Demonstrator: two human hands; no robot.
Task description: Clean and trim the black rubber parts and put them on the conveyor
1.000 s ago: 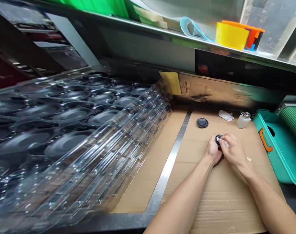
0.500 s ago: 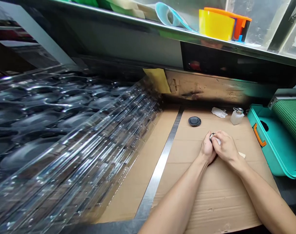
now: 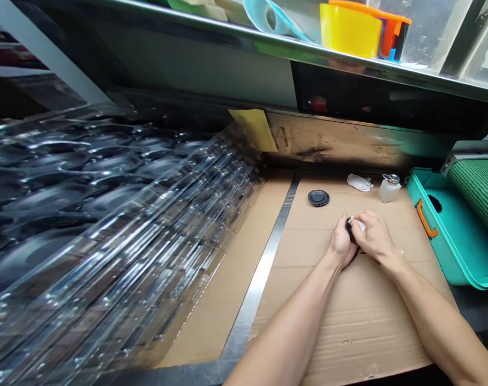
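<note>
Over the cardboard, my left hand [image 3: 343,239] is closed around a small black round part [image 3: 350,229], most of which my fingers hide. My right hand [image 3: 374,236] pinches a white cloth [image 3: 360,224] and presses it against that part. Beyond my hands lies a black disc-shaped part [image 3: 318,198], flat on the cardboard. A crumpled white wipe [image 3: 359,182] rests farther back. Beside it stands a white pump bottle [image 3: 389,188] with a metal top.
Stacked clear plastic trays [image 3: 147,252] with dark round parts fill the left. A teal bin [image 3: 464,262] with an orange handle stands at right, by a green conveyor belt [image 3: 479,182]. Above runs a shelf holding a yellow container [image 3: 350,31]. Cardboard [image 3: 348,332] covers the bench.
My right hand has shifted slightly with the cloth, and more of the black part shows between my hands. The whole view has moved a little.
</note>
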